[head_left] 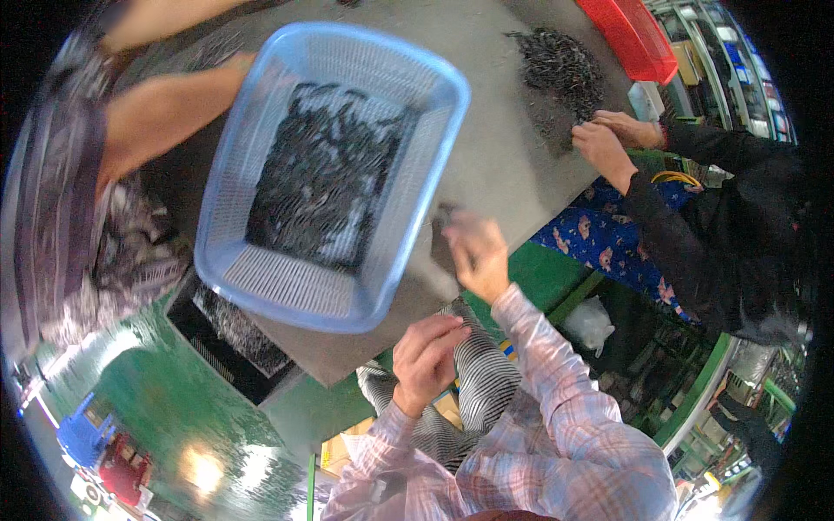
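My left hand [426, 360] is above my lap by the table's near edge, its fingers curled and thumb pressed toward them. Whatever it pinches, if anything, is too small to make out. Over the table's near right edge reaches my right hand [480, 259], smeared by motion. A small dark piece [447, 211] shows at its fingertips; whether it is gripped is unclear. Left of that hand, a large light-blue plastic basket [287, 304] fills much of the view, with many small black pieces [326, 178] inside. A co-worker's arm [174, 117] reaches behind the basket's left side.
At the right, another person's hands [612, 143] work beside a heap of black pieces [560, 74] on the grey table [495, 130]. A red basket [630, 39] stands at the far right. Below the table's left side is a dark tray [230, 339].
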### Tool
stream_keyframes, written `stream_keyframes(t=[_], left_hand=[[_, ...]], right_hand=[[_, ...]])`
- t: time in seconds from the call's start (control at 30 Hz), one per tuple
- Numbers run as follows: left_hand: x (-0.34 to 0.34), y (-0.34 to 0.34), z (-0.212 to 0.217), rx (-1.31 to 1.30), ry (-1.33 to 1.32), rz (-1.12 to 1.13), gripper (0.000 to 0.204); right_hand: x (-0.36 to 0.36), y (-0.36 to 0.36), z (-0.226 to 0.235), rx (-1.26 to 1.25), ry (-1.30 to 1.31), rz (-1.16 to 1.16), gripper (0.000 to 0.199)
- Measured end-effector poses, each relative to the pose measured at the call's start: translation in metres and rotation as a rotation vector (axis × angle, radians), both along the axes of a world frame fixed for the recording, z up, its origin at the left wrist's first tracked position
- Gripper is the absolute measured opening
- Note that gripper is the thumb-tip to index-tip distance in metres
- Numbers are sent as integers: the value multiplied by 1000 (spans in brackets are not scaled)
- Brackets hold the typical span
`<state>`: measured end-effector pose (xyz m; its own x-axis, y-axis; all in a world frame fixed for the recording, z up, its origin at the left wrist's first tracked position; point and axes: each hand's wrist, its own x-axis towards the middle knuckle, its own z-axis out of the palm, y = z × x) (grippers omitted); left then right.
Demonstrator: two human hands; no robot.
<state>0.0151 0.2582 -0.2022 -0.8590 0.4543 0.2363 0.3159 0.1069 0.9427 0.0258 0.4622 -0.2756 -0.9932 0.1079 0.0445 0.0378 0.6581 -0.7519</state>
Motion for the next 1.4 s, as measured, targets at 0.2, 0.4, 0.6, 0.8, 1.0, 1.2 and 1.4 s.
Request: stream_keyframes(t=[0.2,0.4,0.6,0.8,1.0,1.2,1.4], left_hand=[[-28,100,-29,-166,-145,64,30],[-54,138,-36,-198,-123,-24,30],[-76,152,-58,-292,-138,-49,32],[-106,148,-69,-347,-145,1,47],[-112,154,-73,-444,-182,27,48],[-132,223,-84,-313,8,128,30],[-163,236,-100,-434,39,61,27]], right_hand=[[-152,182,-7,607,120,-777,41],[-186,258,-45,777,-127,-825,56],[-135,154,-37,512,-35,-498,46],[-68,77,13,352,-11,-210,36],[-49,117,9,147,16,-691,22],[-92,119,-5,147,-184,-594,23],[-82,129,11,-70,-261,-483,21]])
